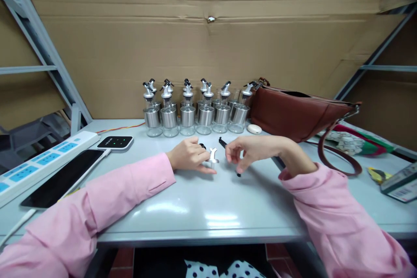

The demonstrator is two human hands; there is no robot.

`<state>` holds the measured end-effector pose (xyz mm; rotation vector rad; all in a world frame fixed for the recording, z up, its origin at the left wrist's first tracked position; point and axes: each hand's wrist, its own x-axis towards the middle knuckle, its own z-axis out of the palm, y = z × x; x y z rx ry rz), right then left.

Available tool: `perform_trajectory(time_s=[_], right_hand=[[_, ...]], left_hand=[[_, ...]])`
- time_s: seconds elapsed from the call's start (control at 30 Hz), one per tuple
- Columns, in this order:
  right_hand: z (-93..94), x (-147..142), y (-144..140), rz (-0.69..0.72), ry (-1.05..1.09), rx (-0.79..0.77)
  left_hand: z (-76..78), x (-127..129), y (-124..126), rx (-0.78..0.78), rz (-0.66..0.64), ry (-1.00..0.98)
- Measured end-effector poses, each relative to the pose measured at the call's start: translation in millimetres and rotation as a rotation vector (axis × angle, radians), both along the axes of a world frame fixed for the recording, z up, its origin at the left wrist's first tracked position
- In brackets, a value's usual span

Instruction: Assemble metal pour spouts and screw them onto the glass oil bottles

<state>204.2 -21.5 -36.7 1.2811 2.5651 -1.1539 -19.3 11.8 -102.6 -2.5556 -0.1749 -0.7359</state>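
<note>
My left hand [190, 155] rests on the grey table [208, 208] and pinches a small silver pourer spout [213, 157] between its fingertips. My right hand [252, 150] hovers just right of the spout and holds a thin black stick-like part [223, 143] whose other end shows below the fingers. The two hands are a few centimetres apart. Both arms wear pink sleeves. Behind the hands stands a row of several glass bottles [195, 113] with steel bands and pourer tops.
A brown leather bag [293, 113] with a strap lies at the back right. A small white oval case [254, 129] sits beside it. At left lie a white power strip [39, 160], a dark phone [60, 178] and a small black device [115, 142]. Cardboard lines the back wall.
</note>
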Motion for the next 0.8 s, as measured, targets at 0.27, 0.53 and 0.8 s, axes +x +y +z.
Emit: perform_trajectory(time_s=[0.27, 0.53, 0.8], right_hand=[[-17.0, -9, 5, -0.036, -0.048, -0.056], [-22.5, -15, 3, -0.122, 0.046, -0.119], [-14.7, -27, -2, -0.223, 0.011, -0.144]], left_hand=[[0.9, 1, 0, -0.077, -0.044, -0.01], [0.1, -3, -2, -0.009, -0.039, -0.056], [-1.8, -9, -3, -0.124, 0.03, -0.003]])
